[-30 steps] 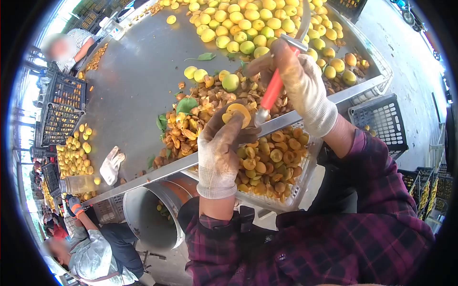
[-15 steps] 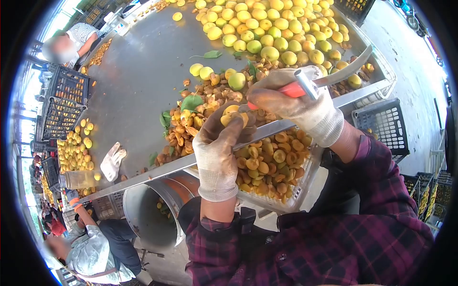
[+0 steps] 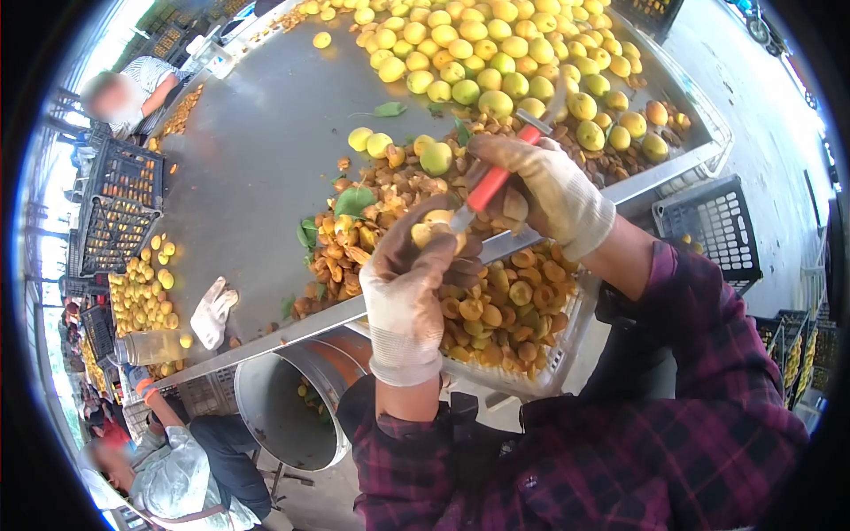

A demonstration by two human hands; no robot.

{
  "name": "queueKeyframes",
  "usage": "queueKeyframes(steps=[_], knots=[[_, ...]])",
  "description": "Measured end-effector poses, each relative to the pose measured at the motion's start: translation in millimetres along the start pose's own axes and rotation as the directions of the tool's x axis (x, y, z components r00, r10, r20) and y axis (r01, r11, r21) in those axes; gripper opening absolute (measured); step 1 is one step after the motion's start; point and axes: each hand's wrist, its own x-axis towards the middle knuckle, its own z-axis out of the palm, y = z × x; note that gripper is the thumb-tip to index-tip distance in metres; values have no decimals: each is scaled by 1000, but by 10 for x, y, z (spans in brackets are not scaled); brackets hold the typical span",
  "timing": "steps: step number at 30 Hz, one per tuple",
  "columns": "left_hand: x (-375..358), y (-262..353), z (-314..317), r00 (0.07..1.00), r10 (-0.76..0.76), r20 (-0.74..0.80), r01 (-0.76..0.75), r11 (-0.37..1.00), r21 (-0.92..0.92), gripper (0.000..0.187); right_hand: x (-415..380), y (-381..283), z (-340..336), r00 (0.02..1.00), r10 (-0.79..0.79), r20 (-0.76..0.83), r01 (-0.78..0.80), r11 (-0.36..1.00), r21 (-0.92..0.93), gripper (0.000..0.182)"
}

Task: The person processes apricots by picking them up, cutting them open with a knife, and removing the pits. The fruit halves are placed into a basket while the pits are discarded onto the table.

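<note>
My left hand (image 3: pixel 409 283), in a stained white glove, is closed around a yellow fruit (image 3: pixel 434 228). The gloved right hand (image 3: pixel 544 190) grips a tool by its red handle (image 3: pixel 496 181); the tool's short metal end (image 3: pixel 461 218) touches or nearly touches the fruit, and a curved blade rises from the other end. Behind both hands lies a heap of cut fruit pieces (image 3: pixel 341 252) with green leaves (image 3: pixel 355 201) on the metal table (image 3: pixel 239 150). Beneath my hands, halved fruit (image 3: pixel 496 310) fills a white crate (image 3: pixel 556 361) below the table edge.
Whole yellow-green fruit (image 3: pixel 496 53) is piled at the table's far side. A white glove (image 3: pixel 212 314) lies near the left corner. Below stands a metal drum (image 3: pixel 292 411). Black crates (image 3: pixel 713 230) flank the table. Two people (image 3: pixel 190 469) are at the left.
The right hand has turned the tool and moved slightly left and down, so its short metal end now points at the fruit. My left hand still holds the fruit.
</note>
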Motion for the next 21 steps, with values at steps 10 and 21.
queueKeyframes(steps=[10, 21], knots=[[81, -19, 80, 987, 17, -163, -44, 986, -160, 34, -15, -70, 88, 995, -44, -92, 50, 997, 55, 31], [58, 16, 105, 985, 91, -145, -93, 996, -5, 35, -233, -290, 199, 950, -293, -106, 256, 927, -273, 26]])
